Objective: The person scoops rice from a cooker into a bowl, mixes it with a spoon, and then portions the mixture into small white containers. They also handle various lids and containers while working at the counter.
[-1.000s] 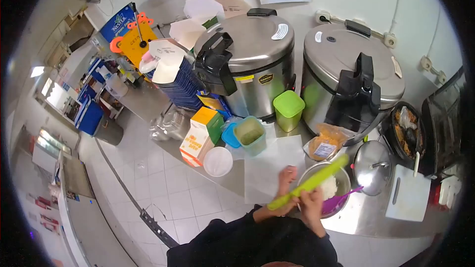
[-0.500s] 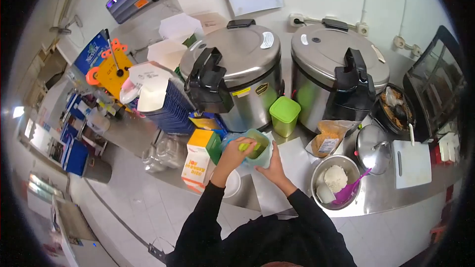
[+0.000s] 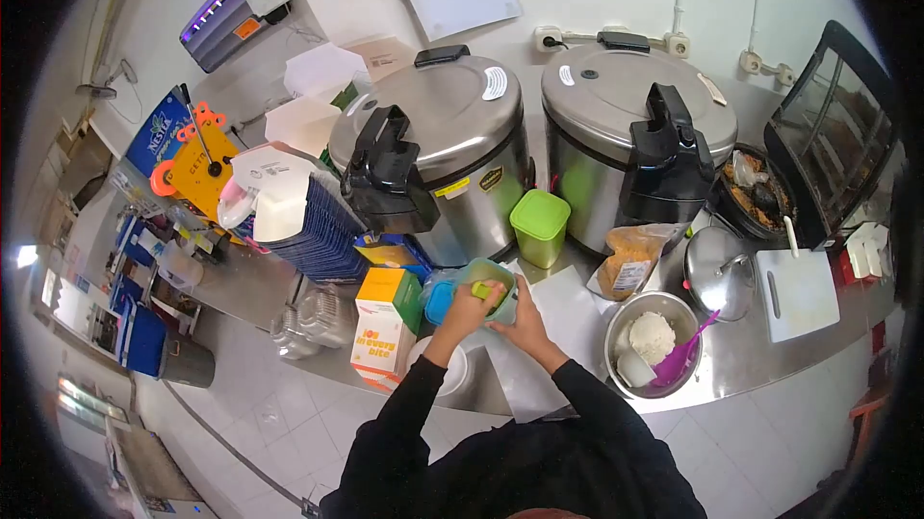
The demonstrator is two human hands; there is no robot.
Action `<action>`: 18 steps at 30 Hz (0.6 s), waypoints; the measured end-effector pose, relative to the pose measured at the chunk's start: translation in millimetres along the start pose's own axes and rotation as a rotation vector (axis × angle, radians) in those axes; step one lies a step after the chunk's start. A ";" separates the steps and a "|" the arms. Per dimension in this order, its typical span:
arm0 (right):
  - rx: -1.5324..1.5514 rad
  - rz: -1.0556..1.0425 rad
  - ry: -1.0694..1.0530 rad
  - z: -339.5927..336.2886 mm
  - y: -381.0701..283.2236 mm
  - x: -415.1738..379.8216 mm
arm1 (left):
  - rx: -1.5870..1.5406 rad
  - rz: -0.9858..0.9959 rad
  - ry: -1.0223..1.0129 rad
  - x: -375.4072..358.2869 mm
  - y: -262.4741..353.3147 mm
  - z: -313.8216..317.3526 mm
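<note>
My left hand (image 3: 469, 305) is closed on a small lime-green tool (image 3: 489, 292), perhaps a scoop, mostly hidden by the fingers. That tool is down inside a translucent pale-green tub (image 3: 474, 273). Around the tub's right side wraps my right hand (image 3: 526, 325), steadying it. Just left of the tub is a blue container (image 3: 440, 302), and below the left wrist lies a round white bowl (image 3: 449, 370), partly covered by the arm.
Two large steel cookers (image 3: 438, 115) stand behind, with a lidded green canister (image 3: 541, 226) between them. Left are a printed carton (image 3: 383, 331) and stacked boxes (image 3: 313, 226). On the right are a steel bowl (image 3: 616, 327) with a white mound and purple spatula, a crumb bag (image 3: 626, 264) and a cutting board (image 3: 801, 298).
The view has shifted slightly. My left hand has moved with the lime-green tool further into the tub, and the blue container shows more. My right hand keeps hold of the tub.
</note>
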State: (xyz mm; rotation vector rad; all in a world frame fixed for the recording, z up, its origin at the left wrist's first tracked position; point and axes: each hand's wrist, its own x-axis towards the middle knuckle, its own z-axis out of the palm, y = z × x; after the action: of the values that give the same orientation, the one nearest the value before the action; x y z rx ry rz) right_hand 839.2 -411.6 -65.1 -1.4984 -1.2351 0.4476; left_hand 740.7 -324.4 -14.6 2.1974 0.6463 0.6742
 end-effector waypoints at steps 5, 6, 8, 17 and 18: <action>0.053 0.033 -0.027 1.5 7.0 -0.3 | -0.176 -0.182 0.214 -5.5 -8.1 -18.1; 0.063 0.019 -0.027 0.9 7.0 -0.6 | -0.303 -0.218 0.357 -10.2 -7.6 -25.2; 0.076 0.005 -0.028 -0.7 6.0 -2.8 | -0.319 -0.274 0.440 -20.2 -17.8 -38.1; 0.127 0.038 -0.082 -3.3 13.2 -22.1 | -0.631 -0.385 0.635 -44.9 -5.0 -34.0; 0.148 0.075 -0.104 -5.2 11.0 -23.7 | -0.639 -0.401 0.645 -46.2 -2.0 -34.1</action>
State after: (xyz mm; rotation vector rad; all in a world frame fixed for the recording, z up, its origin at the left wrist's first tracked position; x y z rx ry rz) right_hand 839.1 -433.1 -80.8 -1.4129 -1.2021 0.6601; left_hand 684.6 -335.0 -8.2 1.2027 0.9893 1.1833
